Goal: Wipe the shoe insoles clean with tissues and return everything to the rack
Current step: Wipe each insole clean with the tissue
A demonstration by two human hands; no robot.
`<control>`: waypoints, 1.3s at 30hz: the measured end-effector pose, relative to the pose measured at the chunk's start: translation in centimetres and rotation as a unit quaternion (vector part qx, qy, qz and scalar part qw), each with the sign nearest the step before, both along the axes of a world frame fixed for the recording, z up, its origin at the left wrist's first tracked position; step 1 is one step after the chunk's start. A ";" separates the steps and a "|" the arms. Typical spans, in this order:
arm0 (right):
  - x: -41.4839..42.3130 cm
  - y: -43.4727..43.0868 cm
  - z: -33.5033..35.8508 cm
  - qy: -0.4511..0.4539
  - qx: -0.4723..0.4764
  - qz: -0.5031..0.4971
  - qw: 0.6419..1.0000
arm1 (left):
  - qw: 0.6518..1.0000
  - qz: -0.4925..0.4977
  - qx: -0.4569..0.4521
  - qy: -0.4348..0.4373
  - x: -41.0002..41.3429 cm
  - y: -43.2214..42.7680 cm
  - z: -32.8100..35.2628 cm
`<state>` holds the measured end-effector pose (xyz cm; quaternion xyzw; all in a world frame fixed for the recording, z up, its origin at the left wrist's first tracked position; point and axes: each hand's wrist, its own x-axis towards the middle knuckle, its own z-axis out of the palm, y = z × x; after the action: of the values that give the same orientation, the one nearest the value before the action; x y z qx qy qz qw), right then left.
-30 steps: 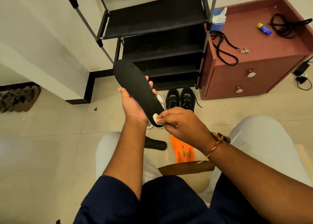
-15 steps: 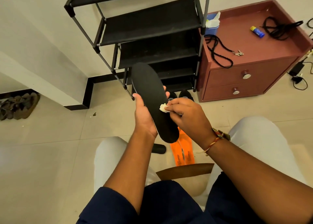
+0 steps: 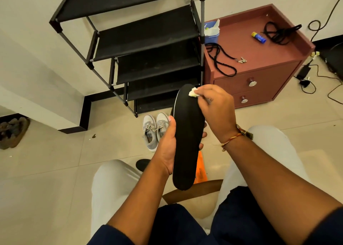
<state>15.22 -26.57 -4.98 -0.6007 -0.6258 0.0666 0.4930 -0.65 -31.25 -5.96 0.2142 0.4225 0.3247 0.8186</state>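
Note:
A long black insole (image 3: 186, 139) stands nearly upright in front of me. My left hand (image 3: 167, 144) grips it around the middle, thumb on the left edge and fingertips showing on the right. My right hand (image 3: 215, 105) pinches a small crumpled white tissue (image 3: 193, 92) and presses it on the insole's top end. An orange insole (image 3: 201, 168) lies on the floor behind it, partly hidden. Another black insole (image 3: 143, 164) peeks out by my left knee. The black shoe rack (image 3: 148, 40) stands behind with bare shelves.
A pair of grey sneakers (image 3: 154, 129) sits on the tiled floor before the rack. A red-brown drawer cabinet (image 3: 259, 72) at right carries a blue tissue box (image 3: 211, 31), black cords, keys and a small tube. Cables lie at far right. Brown sandals (image 3: 13, 131) lie at far left.
My right hand has slid the tissue from the insole's lower end up to its top end. The left hand has turned the insole more upright, and the view has shifted.

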 end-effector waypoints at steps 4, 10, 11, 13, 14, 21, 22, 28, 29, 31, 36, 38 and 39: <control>-0.1 -0.4 0.0 0.017 -0.009 -0.003 1.000 | 1.000 -0.007 -0.002 0.008 0.0 0.0 -0.2; -3.6 -2.7 -0.2 -0.029 -0.041 0.120 0.992 | 0.998 0.057 -0.005 0.031 -0.7 0.3 0.5; -4.5 -3.2 -0.1 -0.037 -0.044 0.143 0.988 | 0.997 0.071 -0.007 0.035 -0.8 0.4 0.5; -5.4 -3.7 -0.1 -0.044 -0.044 0.159 0.985 | 0.995 0.086 -0.001 0.044 -0.9 0.4 0.5; -5.3 -3.6 -0.1 -0.042 -0.040 0.153 0.986 | 0.995 0.086 0.005 0.048 -0.9 0.4 0.5; -1.5 -0.7 0.5 0.018 -0.008 0.001 1.000 | 0.996 -0.020 0.047 0.079 -0.1 -0.4 0.0; -0.9 -0.4 0.5 0.032 -0.011 -0.017 0.999 | 0.995 -0.036 0.047 0.082 0.0 -0.6 -0.1; -0.1 0.0 0.1 0.076 -0.035 -0.037 0.996 | 0.994 -0.057 0.052 0.080 0.2 -0.8 0.0; -0.4 -0.1 0.0 0.076 -0.035 -0.030 0.996 | 0.994 -0.056 0.055 0.080 0.1 -0.8 -0.1; -0.9 -0.4 0.1 0.072 -0.030 -0.012 0.997 | 0.993 -0.054 0.061 0.080 0.0 -0.7 -0.3; -3.3 -1.5 0.2 0.053 -0.024 0.045 0.997 | 0.996 0.007 0.057 0.070 -0.6 0.0 -0.5; -4.5 -2.2 0.3 0.052 -0.032 0.075 0.995 | 0.998 0.040 0.033 0.043 -0.7 0.3 -0.2; -5.2 -2.7 0.3 0.050 -0.039 0.093 0.994 | 0.998 0.056 0.019 0.026 -0.9 0.5 0.0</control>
<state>10.02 -29.25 -4.72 -0.5543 -0.6508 0.1663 0.4915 -1.55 -30.75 -6.01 0.2139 0.4490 0.3721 0.7837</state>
